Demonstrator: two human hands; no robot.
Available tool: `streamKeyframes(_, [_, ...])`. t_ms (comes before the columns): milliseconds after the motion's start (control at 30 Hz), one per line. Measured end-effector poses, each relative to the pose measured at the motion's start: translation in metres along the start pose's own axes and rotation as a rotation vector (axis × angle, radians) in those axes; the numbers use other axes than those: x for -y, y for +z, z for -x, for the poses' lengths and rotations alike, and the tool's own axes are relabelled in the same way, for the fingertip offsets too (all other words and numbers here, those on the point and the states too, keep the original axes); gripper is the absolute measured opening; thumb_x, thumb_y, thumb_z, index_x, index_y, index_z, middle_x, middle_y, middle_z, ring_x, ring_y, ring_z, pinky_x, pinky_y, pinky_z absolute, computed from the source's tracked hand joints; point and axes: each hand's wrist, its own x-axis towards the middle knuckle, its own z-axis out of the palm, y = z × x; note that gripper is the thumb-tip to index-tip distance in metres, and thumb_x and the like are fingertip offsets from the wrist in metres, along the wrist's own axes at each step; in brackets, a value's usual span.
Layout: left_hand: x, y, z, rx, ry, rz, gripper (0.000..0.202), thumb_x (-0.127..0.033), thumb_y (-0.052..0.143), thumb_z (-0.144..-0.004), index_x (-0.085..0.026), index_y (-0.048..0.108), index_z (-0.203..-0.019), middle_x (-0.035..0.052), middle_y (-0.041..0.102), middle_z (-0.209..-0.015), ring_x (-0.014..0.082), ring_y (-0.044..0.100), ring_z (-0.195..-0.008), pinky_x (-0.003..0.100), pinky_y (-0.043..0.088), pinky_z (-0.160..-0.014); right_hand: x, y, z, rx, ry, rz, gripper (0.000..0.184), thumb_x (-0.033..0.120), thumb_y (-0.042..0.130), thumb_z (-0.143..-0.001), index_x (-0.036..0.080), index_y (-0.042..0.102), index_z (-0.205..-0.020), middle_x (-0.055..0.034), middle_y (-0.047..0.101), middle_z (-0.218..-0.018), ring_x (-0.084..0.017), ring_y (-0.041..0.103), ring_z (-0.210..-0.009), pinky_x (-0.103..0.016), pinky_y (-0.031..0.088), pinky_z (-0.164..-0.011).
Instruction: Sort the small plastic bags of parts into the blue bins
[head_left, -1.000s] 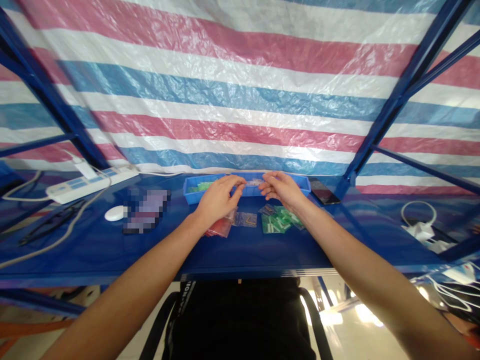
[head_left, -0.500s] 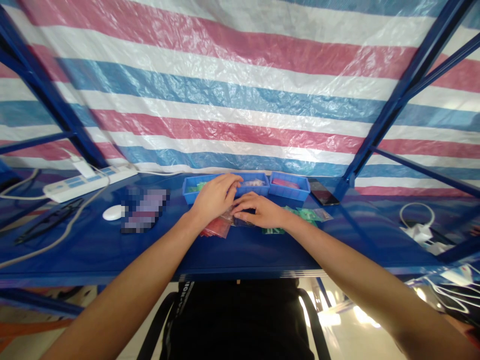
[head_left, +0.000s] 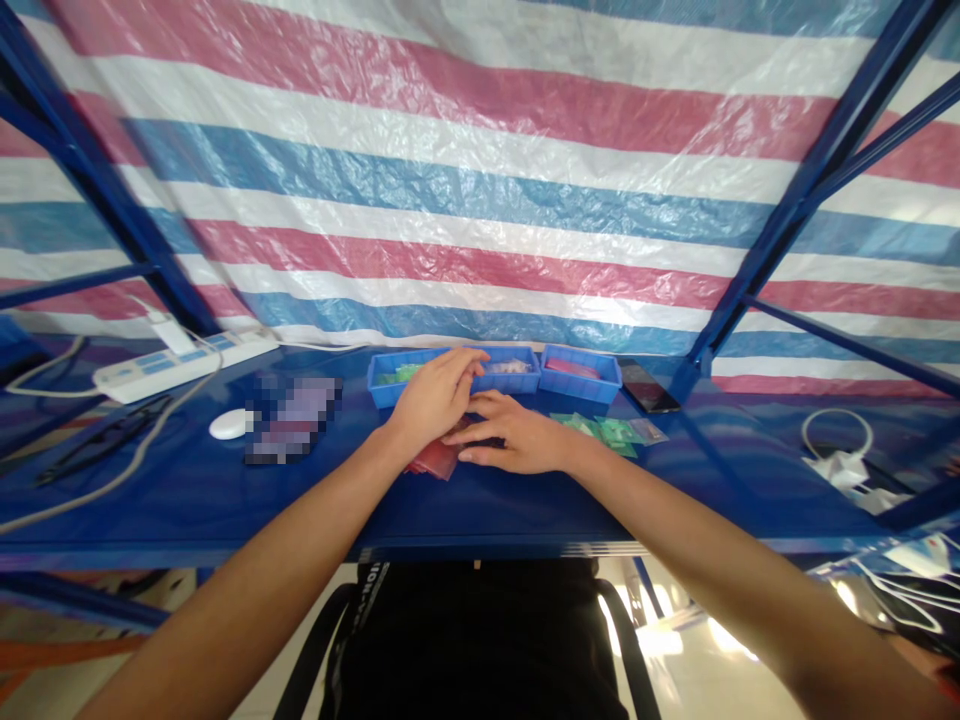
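Note:
My left hand (head_left: 439, 395) is held in front of the blue bins, its fingers curled and close together. What it holds, if anything, is hidden behind the fingers. Close beside it, my right hand (head_left: 521, 435) has thumb and fingers apart, with the fingertips over red plastic bags (head_left: 435, 460). These small flat bags lie on the blue table, partly covered by both hands. Green plastic bags (head_left: 611, 432) are spread to the right of my right hand. Behind the hands stand a left bin (head_left: 384, 396) with green pieces, a middle bin (head_left: 517, 381) with clear or whitish pieces and a right bin (head_left: 581, 386) with reddish contents.
A dark phone (head_left: 649, 387) lies right of the bins. On the left are a white round case (head_left: 231, 424), a blurred-out object (head_left: 300, 415), a power strip (head_left: 187, 365) and a cable. A white charger (head_left: 840, 465) sits at far right. The table's front edge (head_left: 487, 549) runs near my body.
My right hand has shifted slightly down and left, with its fingers spread wider over the red bags. My left hand has barely moved.

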Motion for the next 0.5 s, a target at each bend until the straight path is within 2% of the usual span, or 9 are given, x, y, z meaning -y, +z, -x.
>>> streamKeyframes(100, [0.000, 0.000, 0.000, -0.006, -0.001, -0.001, 0.038, -0.015, 0.042, -0.102, -0.020, 0.065, -0.132, 0.0073, 0.076, -0.112, 0.0243, 0.072, -0.107, 0.041, 0.056, -0.099, 0.000, 0.003, 0.000, 0.008, 0.027, 0.036, 0.033, 0.044, 0.064, -0.105, 0.034, 0.077, -0.134, -0.0084, 0.063, -0.152, -0.033, 0.048, -0.147, -0.055, 0.035, -0.123])
streamKeyframes(167, [0.001, 0.000, -0.001, -0.013, -0.011, -0.001, 0.038, -0.015, 0.042, -0.103, -0.020, 0.065, -0.132, 0.0069, 0.076, -0.111, 0.0240, 0.072, -0.105, 0.040, 0.056, -0.099, -0.002, 0.005, 0.000, -0.003, 0.050, 0.033, 0.031, 0.041, 0.065, -0.105, 0.034, 0.078, -0.133, -0.0081, 0.065, -0.150, -0.032, 0.052, -0.143, -0.054, 0.037, -0.122])
streamKeyframes(300, [0.000, -0.001, -0.001, -0.014, -0.025, -0.001, 0.036, -0.018, 0.042, -0.105, -0.020, 0.065, -0.131, 0.0067, 0.075, -0.110, 0.0240, 0.072, -0.104, 0.040, 0.055, -0.098, -0.007, 0.006, -0.001, -0.059, 0.082, -0.016, 0.026, 0.035, 0.068, -0.104, 0.029, 0.080, -0.126, -0.0083, 0.075, -0.134, -0.027, 0.064, -0.130, -0.047, 0.043, -0.118])
streamKeyframes(500, [-0.003, -0.004, -0.001, -0.007, -0.043, -0.011, 0.036, -0.020, 0.045, -0.104, -0.020, 0.066, -0.133, 0.0071, 0.076, -0.112, 0.0243, 0.072, -0.105, 0.038, 0.055, -0.097, -0.014, 0.006, -0.002, -0.187, 0.181, -0.124, 0.018, 0.023, 0.069, -0.100, 0.025, 0.085, -0.110, -0.0077, 0.077, -0.121, -0.023, 0.072, -0.115, -0.040, 0.052, -0.109])
